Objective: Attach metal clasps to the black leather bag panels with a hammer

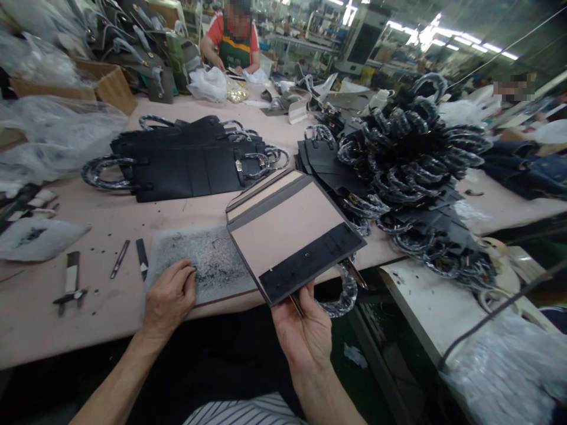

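Observation:
My right hand grips a handbag panel by its near edge, thumb on top. Its beige inner side faces up, with a black band along the near edge and a folded far end. A plastic-wrapped handle hangs beneath it. A thin dark pointed piece sticks out under the panel; its kind is unclear. On the speckled grey board rests my left hand, thumb and fingers pressed together; anything between them is hidden. Black scraps lie by its fingertips.
Black bag panels lie stacked behind the board, and a large pile of handled panels rises at right. A slim metal tool, a dark blade-like strip and a clamp-like tool lie at left. Across the table a person works.

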Tool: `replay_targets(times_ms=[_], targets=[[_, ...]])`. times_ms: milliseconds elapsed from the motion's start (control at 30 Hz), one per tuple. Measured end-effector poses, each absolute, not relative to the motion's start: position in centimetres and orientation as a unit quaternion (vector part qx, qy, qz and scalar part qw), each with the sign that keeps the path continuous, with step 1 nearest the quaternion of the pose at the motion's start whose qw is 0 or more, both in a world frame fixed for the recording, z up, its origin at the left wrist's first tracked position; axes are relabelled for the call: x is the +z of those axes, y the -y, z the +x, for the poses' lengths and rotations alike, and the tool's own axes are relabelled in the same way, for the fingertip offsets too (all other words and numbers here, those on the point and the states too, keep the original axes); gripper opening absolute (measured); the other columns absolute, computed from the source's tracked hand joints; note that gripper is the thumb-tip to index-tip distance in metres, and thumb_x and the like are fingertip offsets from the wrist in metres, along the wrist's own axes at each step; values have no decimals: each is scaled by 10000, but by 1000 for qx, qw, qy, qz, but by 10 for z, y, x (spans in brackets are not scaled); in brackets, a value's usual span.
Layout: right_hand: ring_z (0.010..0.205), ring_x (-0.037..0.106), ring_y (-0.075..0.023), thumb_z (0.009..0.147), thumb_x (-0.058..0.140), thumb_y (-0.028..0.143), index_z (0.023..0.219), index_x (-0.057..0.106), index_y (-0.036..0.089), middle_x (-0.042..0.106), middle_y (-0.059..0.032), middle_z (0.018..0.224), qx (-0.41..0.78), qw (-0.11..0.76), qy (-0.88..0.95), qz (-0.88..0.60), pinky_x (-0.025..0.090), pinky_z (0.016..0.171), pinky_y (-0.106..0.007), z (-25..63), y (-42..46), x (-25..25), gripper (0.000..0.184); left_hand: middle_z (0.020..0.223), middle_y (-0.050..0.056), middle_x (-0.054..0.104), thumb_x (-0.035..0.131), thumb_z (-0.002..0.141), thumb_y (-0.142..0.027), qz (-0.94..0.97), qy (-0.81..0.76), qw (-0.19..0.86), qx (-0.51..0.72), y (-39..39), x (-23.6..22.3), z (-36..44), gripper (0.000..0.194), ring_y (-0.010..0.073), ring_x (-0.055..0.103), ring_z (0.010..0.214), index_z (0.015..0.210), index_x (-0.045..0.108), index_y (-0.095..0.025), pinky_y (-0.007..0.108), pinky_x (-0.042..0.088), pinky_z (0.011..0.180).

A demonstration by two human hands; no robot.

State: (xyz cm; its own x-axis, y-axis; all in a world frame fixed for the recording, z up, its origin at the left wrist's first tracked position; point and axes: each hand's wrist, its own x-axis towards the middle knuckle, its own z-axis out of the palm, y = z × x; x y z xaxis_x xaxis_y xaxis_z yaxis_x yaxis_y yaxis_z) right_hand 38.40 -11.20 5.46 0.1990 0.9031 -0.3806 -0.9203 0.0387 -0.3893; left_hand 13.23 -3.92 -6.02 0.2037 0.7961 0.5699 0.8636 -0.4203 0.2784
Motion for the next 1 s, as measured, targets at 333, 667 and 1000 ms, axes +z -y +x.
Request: replay_targets(times_ms=[333,667,1000], targets=[[1155,673,-205,662,903,242,957,784,415,761,82,1150,629,727,-21,-276,411,1164,-515,382,112,61,363,1115,123,742,582,909,-164,-777,528,65,-337,39,-60,132,128,255,720,1004,964,697,-150,372,575,927],[1132,676,-221,678,895,311,938,786,407,772,60,1101,618,727,51,-297,417,1147,-550,381,114,62,298,1119,115,740,565,913,-189,-770,535,44,-344,39,-64,130,150,248,718,1007,975,700,-165,376,569,938],[999,710,-222,732,829,272,915,796,298,783,-16,1022,570,709,175,-377,575,951,-450,361,112,56,188,1051,105,752,656,849,-396,-494,663,-267,-495,51,-29,155,248,267,693,1050,940,730,-177,436,524,1013]])
